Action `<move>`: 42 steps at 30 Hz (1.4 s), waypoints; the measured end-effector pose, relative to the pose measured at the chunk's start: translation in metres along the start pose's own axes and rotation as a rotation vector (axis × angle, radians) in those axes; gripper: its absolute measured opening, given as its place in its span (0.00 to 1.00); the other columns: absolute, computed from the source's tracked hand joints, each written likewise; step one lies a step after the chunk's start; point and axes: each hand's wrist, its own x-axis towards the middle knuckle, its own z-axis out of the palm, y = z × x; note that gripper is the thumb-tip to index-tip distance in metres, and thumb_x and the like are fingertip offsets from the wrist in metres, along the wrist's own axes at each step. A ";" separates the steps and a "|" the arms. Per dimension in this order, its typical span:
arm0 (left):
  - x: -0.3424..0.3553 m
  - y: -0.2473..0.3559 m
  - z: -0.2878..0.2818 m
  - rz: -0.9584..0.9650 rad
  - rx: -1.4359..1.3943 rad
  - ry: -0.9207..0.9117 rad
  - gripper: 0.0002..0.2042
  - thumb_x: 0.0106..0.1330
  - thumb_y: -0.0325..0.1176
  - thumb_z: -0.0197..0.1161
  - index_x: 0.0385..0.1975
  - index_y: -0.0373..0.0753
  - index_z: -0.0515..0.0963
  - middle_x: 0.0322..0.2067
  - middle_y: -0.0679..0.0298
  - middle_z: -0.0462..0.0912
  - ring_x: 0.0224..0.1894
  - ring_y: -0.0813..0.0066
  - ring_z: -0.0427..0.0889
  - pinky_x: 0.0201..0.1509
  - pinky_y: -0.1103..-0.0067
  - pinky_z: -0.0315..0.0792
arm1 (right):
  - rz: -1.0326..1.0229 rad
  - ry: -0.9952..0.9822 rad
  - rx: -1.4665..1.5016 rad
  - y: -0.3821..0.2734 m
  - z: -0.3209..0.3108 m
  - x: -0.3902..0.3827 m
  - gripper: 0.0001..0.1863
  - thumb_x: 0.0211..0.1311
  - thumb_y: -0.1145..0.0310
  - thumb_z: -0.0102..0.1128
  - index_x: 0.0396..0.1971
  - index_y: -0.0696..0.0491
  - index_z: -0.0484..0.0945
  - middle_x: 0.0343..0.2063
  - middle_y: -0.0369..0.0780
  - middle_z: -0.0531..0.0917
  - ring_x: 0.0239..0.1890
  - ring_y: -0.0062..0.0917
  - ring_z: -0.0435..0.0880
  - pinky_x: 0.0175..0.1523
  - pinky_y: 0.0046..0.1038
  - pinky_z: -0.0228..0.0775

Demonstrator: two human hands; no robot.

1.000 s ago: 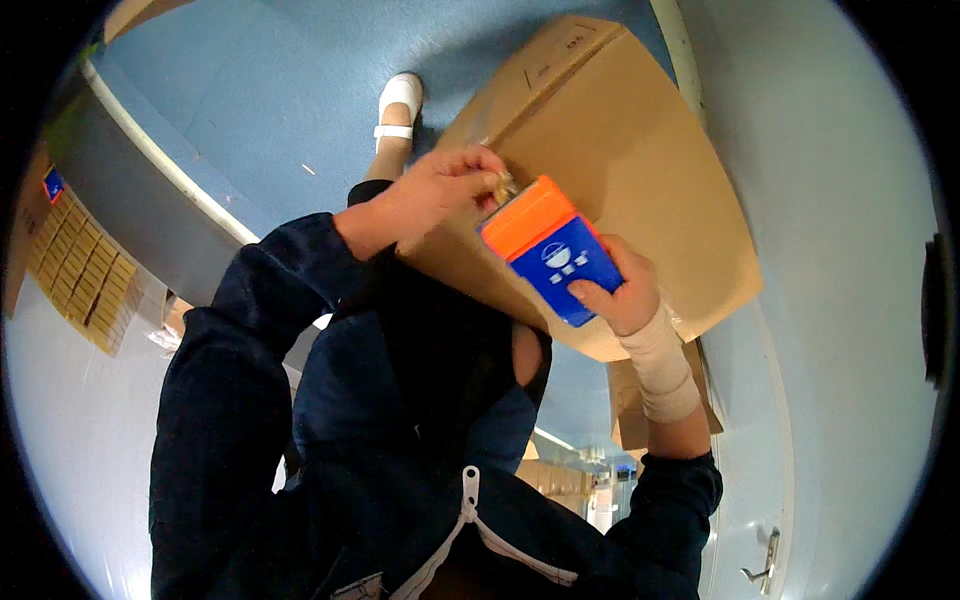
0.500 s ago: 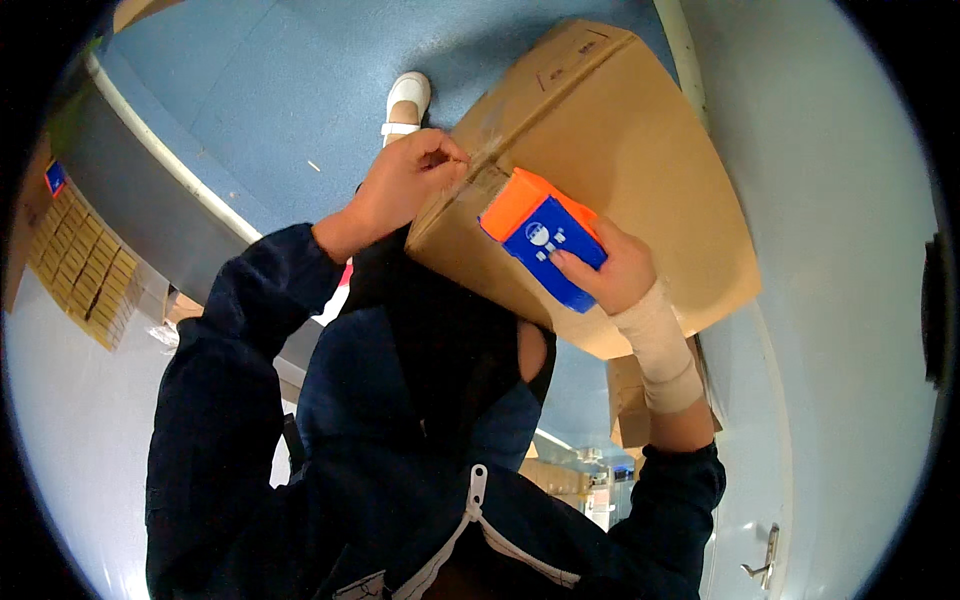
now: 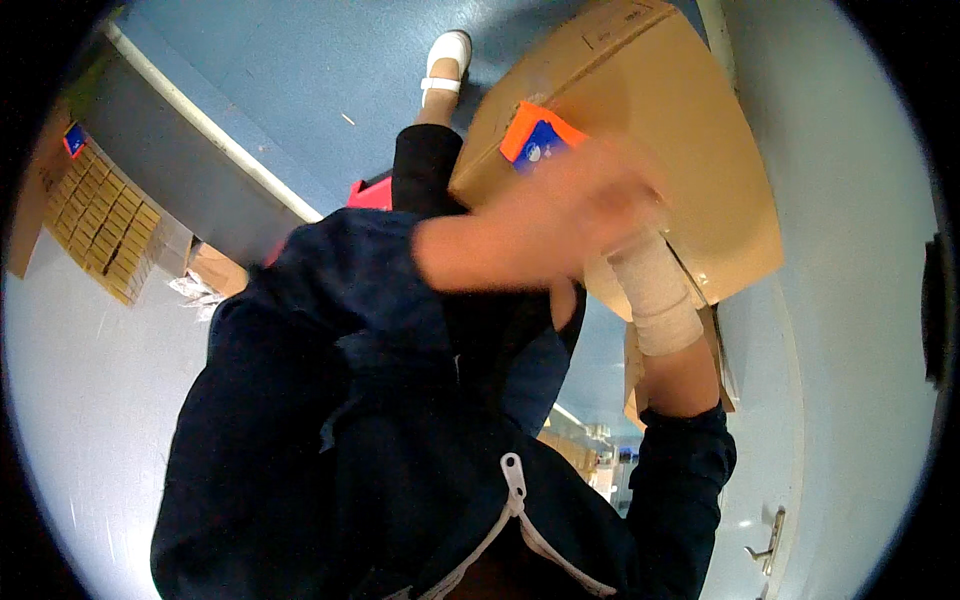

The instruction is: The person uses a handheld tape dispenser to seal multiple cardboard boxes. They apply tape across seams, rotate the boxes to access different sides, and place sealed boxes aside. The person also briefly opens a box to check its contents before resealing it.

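Note:
A large brown cardboard box (image 3: 690, 150) stands tilted in front of me, its taped seam running along the top. Over it, a blue and orange tape dispenser (image 3: 540, 140) shows only its front end. My right hand (image 3: 642, 205), with a beige wrap (image 3: 655, 300) round its wrist, is at the dispenser's back end; its grip is mostly covered. My left hand (image 3: 560, 215) crosses in front of the dispenser and my right hand, smeared by motion, and its fingers cannot be made out.
A person's white shoe (image 3: 450, 55) is on the blue floor (image 3: 290, 90) beyond the box. A pale wall (image 3: 850, 250) with a door handle (image 3: 770, 545) rises at the right. Stacked small yellowish boxes (image 3: 100, 225) lie at the far left. A red item (image 3: 370, 195) sits beside my leg.
My left hand has left the box's near edge and swung right, across my right hand. The dispenser, held in my right hand before, is now partly covered. The whole view has shifted somewhat.

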 end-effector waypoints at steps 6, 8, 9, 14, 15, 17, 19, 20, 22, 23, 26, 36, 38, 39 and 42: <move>-0.176 -0.065 -0.097 -1.065 -0.280 -0.325 0.15 0.56 0.33 0.63 0.39 0.36 0.67 0.36 0.65 0.70 0.38 0.77 0.70 0.43 0.81 0.66 | 0.107 0.032 -0.031 -0.011 -0.001 0.006 0.30 0.49 0.41 0.53 0.29 0.58 0.74 0.27 0.50 0.80 0.30 0.45 0.79 0.35 0.41 0.71; -0.220 -0.061 -0.086 -1.035 0.084 -0.415 0.20 0.50 0.33 0.66 0.41 0.38 0.66 0.42 0.59 0.68 0.46 0.67 0.69 0.49 0.74 0.65 | 0.092 0.021 -0.029 -0.015 0.001 0.004 0.29 0.48 0.42 0.54 0.28 0.58 0.74 0.26 0.50 0.79 0.31 0.45 0.79 0.35 0.41 0.71; -0.231 -0.059 -0.082 -0.921 0.248 -0.322 0.23 0.48 0.33 0.68 0.43 0.39 0.66 0.45 0.56 0.66 0.49 0.63 0.68 0.52 0.71 0.65 | 0.084 0.028 -0.027 -0.013 -0.005 0.004 0.28 0.48 0.42 0.55 0.27 0.58 0.74 0.25 0.50 0.79 0.31 0.45 0.79 0.35 0.41 0.71; -0.197 -0.041 -0.092 -0.706 0.587 -0.253 0.41 0.39 0.35 0.72 0.57 0.41 0.56 0.58 0.48 0.53 0.60 0.48 0.56 0.61 0.60 0.54 | -0.074 0.141 0.094 0.017 -0.002 -0.017 0.25 0.46 0.45 0.60 0.25 0.56 0.72 0.21 0.49 0.78 0.26 0.44 0.79 0.30 0.39 0.71; -0.184 -0.038 -0.098 -0.620 0.573 -0.271 0.43 0.40 0.35 0.72 0.58 0.41 0.55 0.58 0.48 0.53 0.61 0.48 0.55 0.62 0.60 0.53 | -0.112 0.173 0.119 0.024 0.000 -0.019 0.25 0.46 0.46 0.61 0.25 0.55 0.72 0.20 0.49 0.78 0.24 0.44 0.79 0.28 0.38 0.71; -0.166 -0.034 -0.112 -0.458 0.535 -0.310 0.45 0.40 0.34 0.72 0.60 0.40 0.52 0.60 0.49 0.52 0.61 0.48 0.54 0.63 0.61 0.51 | -0.174 0.188 0.133 0.031 0.002 -0.021 0.24 0.44 0.49 0.64 0.27 0.56 0.73 0.19 0.48 0.78 0.22 0.43 0.78 0.26 0.37 0.70; -0.132 -0.055 -0.109 -0.448 0.280 -0.121 0.25 0.52 0.31 0.63 0.50 0.37 0.65 0.48 0.52 0.69 0.51 0.57 0.69 0.54 0.70 0.64 | -0.222 0.188 0.188 0.034 0.000 -0.022 0.24 0.44 0.50 0.65 0.29 0.57 0.74 0.19 0.48 0.78 0.22 0.42 0.78 0.27 0.36 0.70; -0.115 -0.076 -0.105 -0.495 0.120 -0.068 0.17 0.56 0.31 0.60 0.46 0.36 0.70 0.42 0.54 0.74 0.46 0.60 0.74 0.50 0.73 0.68 | -0.231 0.203 0.202 0.037 0.001 -0.025 0.25 0.43 0.51 0.65 0.30 0.58 0.74 0.19 0.48 0.77 0.22 0.42 0.78 0.26 0.36 0.70; -0.086 -0.123 -0.083 -0.592 -0.058 -0.095 0.12 0.62 0.36 0.52 0.37 0.33 0.73 0.35 0.56 0.77 0.36 0.68 0.77 0.41 0.75 0.70 | -0.283 0.227 0.236 0.047 0.002 -0.029 0.26 0.42 0.52 0.66 0.33 0.59 0.75 0.19 0.48 0.77 0.21 0.41 0.79 0.26 0.36 0.70; -0.081 -0.153 -0.066 -0.646 -0.053 -0.154 0.13 0.63 0.38 0.51 0.38 0.33 0.73 0.35 0.58 0.77 0.36 0.71 0.76 0.40 0.75 0.70 | -0.295 0.219 0.218 0.048 0.002 -0.029 0.27 0.41 0.52 0.67 0.33 0.60 0.75 0.19 0.48 0.77 0.21 0.40 0.78 0.26 0.35 0.70; -0.058 -0.172 -0.023 -0.814 -0.539 -0.160 0.15 0.65 0.41 0.48 0.39 0.36 0.73 0.36 0.64 0.77 0.38 0.75 0.74 0.41 0.77 0.68 | -0.302 0.200 0.191 0.059 0.011 -0.035 0.27 0.40 0.53 0.68 0.33 0.61 0.75 0.19 0.48 0.78 0.20 0.39 0.78 0.26 0.35 0.71; -0.041 -0.158 -0.016 -0.825 -1.157 -0.060 0.12 0.63 0.29 0.54 0.45 0.34 0.72 0.43 0.63 0.76 0.44 0.77 0.73 0.50 0.81 0.67 | -0.322 0.223 0.221 0.056 0.004 -0.034 0.27 0.40 0.53 0.68 0.33 0.61 0.74 0.19 0.48 0.78 0.21 0.39 0.78 0.26 0.34 0.71; -0.041 -0.161 -0.015 -0.837 -1.150 -0.035 0.09 0.63 0.28 0.54 0.42 0.34 0.73 0.40 0.64 0.77 0.41 0.77 0.74 0.48 0.81 0.68 | -0.337 0.229 0.234 0.058 0.005 -0.033 0.27 0.40 0.53 0.69 0.33 0.61 0.74 0.19 0.48 0.78 0.21 0.39 0.79 0.26 0.34 0.71; -0.043 -0.162 -0.014 -0.849 -1.138 -0.011 0.08 0.63 0.27 0.54 0.40 0.34 0.74 0.38 0.64 0.77 0.40 0.77 0.75 0.47 0.82 0.68 | -0.335 0.229 0.235 0.059 0.007 -0.033 0.27 0.40 0.53 0.69 0.33 0.61 0.74 0.20 0.48 0.78 0.21 0.39 0.79 0.26 0.34 0.71; -0.047 -0.161 -0.011 -0.856 -1.063 0.044 0.06 0.62 0.27 0.54 0.37 0.34 0.74 0.35 0.66 0.77 0.37 0.78 0.75 0.44 0.82 0.69 | -0.327 0.227 0.243 0.063 0.012 -0.033 0.27 0.40 0.53 0.69 0.33 0.61 0.74 0.20 0.49 0.78 0.21 0.39 0.79 0.27 0.34 0.71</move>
